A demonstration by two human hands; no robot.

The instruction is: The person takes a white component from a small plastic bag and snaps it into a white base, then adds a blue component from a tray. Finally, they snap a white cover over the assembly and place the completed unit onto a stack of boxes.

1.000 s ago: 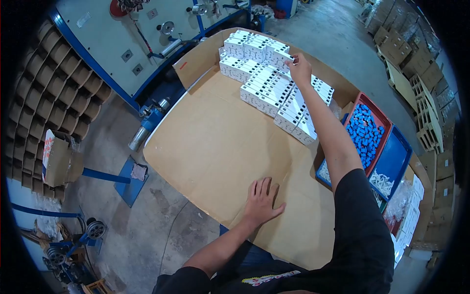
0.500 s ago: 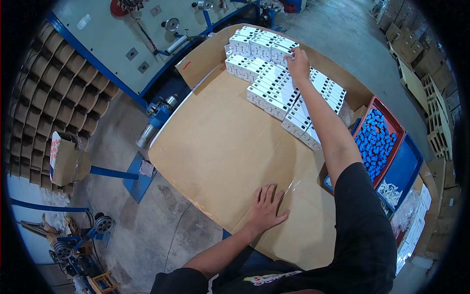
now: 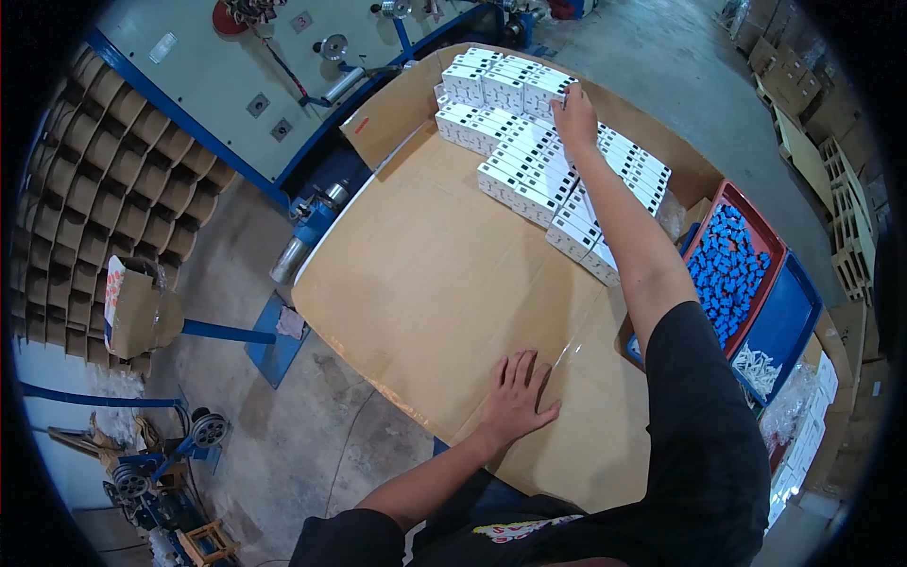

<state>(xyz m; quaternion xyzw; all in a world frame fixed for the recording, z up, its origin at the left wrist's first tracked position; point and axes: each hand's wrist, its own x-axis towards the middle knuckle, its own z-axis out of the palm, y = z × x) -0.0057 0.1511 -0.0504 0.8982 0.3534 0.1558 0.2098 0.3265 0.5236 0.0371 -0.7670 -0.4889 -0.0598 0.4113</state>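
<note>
Several small white boxes lie stacked in rows at the far end of a cardboard-covered table. My right hand reaches out over them, its fingers on the top right box of the tallest stack. Whether it grips that box I cannot tell. Flat on the cardboard near the front edge rests my left hand, fingers spread, holding nothing.
A red tray of blue parts and a blue tray sit right of the table. A blue-framed machine panel stands at the left back. Stacked cardboard tubes fill the far left. Cartons line the right.
The view shifted slightly. My right hand stays at the tall stack of white boxes. My left hand stays flat on the cardboard.
</note>
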